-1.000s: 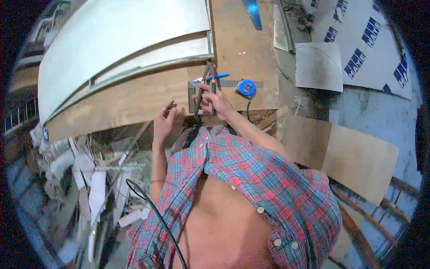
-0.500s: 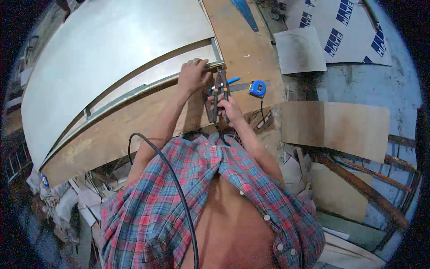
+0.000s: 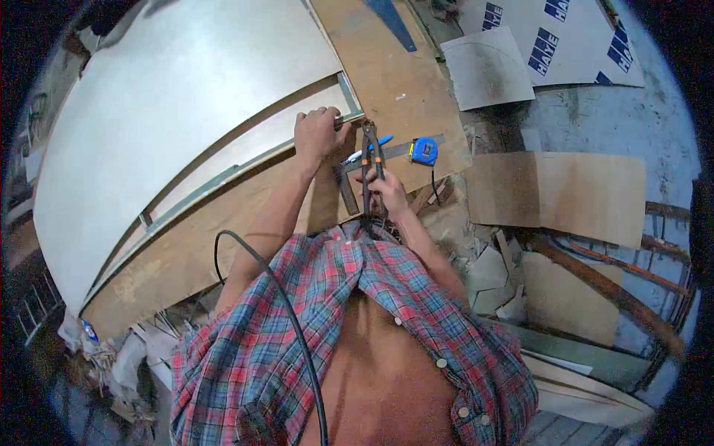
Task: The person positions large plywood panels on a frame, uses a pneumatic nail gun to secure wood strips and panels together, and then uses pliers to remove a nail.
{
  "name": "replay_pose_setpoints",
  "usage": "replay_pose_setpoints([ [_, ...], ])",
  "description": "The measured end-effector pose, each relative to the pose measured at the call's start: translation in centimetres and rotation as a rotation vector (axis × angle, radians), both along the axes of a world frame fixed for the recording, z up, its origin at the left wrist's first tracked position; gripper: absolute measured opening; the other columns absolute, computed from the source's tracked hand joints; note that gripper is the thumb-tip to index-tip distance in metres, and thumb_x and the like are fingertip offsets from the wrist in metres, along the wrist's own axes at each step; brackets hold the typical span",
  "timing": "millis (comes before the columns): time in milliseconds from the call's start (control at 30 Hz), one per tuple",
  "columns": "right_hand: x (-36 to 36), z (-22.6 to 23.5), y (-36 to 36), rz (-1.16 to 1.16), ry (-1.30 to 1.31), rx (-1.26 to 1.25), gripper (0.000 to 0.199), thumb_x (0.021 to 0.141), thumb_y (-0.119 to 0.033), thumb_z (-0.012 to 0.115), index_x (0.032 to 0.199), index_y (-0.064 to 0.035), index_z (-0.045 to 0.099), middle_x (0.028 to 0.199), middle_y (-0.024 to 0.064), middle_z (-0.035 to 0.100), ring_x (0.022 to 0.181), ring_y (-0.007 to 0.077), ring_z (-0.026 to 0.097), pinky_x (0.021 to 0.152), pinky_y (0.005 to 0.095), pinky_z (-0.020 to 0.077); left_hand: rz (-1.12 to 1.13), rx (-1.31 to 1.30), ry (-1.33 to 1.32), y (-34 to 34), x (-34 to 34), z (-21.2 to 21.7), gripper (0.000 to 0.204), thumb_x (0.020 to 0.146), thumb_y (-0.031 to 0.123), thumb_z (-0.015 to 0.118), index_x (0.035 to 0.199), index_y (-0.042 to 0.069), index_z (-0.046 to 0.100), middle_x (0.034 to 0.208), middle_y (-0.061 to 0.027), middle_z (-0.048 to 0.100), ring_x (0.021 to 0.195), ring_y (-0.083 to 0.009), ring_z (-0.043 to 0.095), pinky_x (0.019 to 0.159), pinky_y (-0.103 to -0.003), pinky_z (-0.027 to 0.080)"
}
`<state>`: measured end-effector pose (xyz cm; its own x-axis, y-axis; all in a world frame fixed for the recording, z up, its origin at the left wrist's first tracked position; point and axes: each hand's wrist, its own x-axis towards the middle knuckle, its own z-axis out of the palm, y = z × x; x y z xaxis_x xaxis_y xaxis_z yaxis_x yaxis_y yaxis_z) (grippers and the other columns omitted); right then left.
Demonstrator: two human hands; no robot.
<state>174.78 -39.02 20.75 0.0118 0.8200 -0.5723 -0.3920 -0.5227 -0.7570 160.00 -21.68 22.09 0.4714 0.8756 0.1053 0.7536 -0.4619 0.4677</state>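
My right hand point(image 3: 387, 192) is closed round the orange-banded dark handles of a pair of pincers point(image 3: 368, 137). Their jaws point away from me, at the near right corner of a large white panel's frame point(image 3: 245, 165). Whether they bite on anything is too small to tell. My left hand point(image 3: 320, 134) grips the rail of that frame just left of the pincers, fingers curled over it. Beside the pincers lie a blue and white pen point(image 3: 357, 156) and a dark metal square point(image 3: 346, 186), both partly hidden. A blue tape measure point(image 3: 424, 151) lies to the right.
The white panel point(image 3: 186, 82) covers most of the wooden workbench point(image 3: 416, 82). A blue saw blade point(image 3: 392, 22) lies at the far end. A black cable point(image 3: 290, 312) runs over my shirt. Boards point(image 3: 587, 193) and offcuts point(image 3: 487, 275) lie beyond the bench's right edge.
The whole view has shifted slightly. The pincers' jaws sit a little nearer to me against the frame corner. My left hand keeps its place on the rail.
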Motion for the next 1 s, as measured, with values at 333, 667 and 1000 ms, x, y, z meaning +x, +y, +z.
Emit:
replay_pose_setpoints([
  [333,-0.7,2.2,-1.0,0.0,0.102,-0.037,0.039,0.085,-0.004,0.047,0.124,-0.0028,0.049,0.115,0.0126,0.061,0.09,0.0174,0.063,0.067,0.0258,0.0494,-0.017,0.047,0.067,-0.1,1.0,0.3,0.028,0.081,0.039,0.064,0.081,0.011,0.063,0.076,-0.0084,0.065,0.073,-0.0272,0.064,0.076,-0.041,0.039],
  [667,-0.8,2.7,0.1,-0.109,0.323,-0.11,0.034,0.092,-0.011,0.046,0.126,-0.0108,0.05,0.075,-0.0044,0.044,0.089,0.0102,0.061,0.057,0.0221,0.0431,-0.097,0.042,0.093,0.4,1.4,-0.1,0.029,0.081,0.039,0.064,0.082,0.01,0.063,0.079,-0.0089,0.066,0.075,-0.0266,0.065,0.075,-0.042,0.04],
  [1000,2.9,0.9,0.8,0.06,0.357,-0.096,0.04,0.092,-0.013,0.052,0.13,-0.0041,0.046,0.104,0.0089,0.063,0.083,0.0119,0.061,0.072,0.0301,0.0544,-0.143,-0.004,0.205,1.0,1.6,-0.8,0.03,0.079,0.04,0.066,0.088,0.011,0.066,0.08,-0.0101,0.068,0.076,-0.0267,0.066,0.075,-0.043,0.042],
])
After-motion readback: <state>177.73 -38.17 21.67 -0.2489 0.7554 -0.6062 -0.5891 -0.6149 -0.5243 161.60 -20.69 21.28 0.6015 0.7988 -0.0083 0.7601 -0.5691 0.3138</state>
